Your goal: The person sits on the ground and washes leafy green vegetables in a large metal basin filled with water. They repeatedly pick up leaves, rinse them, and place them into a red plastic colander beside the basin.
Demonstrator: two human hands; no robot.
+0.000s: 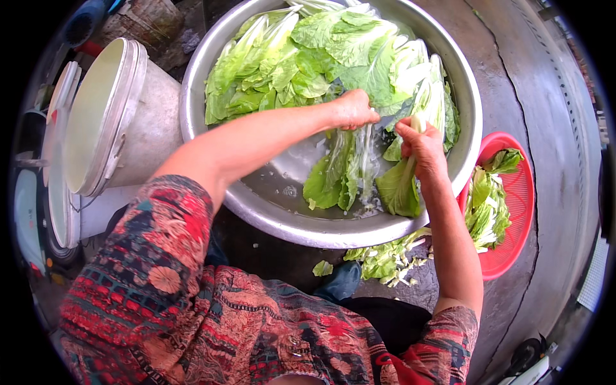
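Observation:
A wide metal basin (288, 233) of water stands before me, its back and right side heaped with leafy greens (356, 43) that look like Chinese cabbage. My left hand (353, 110) is closed on a bunch of leaves (337, 168) by the stalk end. Those leaves hang down, dripping, into the water at the near side. Close by on the right, my right hand (426, 149) grips a single leaf (400, 187) by its pale stalk, the green blade pointing down towards the basin's near wall.
Right of the basin, a red plastic basket (519, 202) holds several greens (488, 207). White plastic buckets (156, 110) lean at the left. Leaf scraps (385, 262) lie on the wet floor below the basin, near my boot (340, 280). A long crack runs through the concrete (510, 86).

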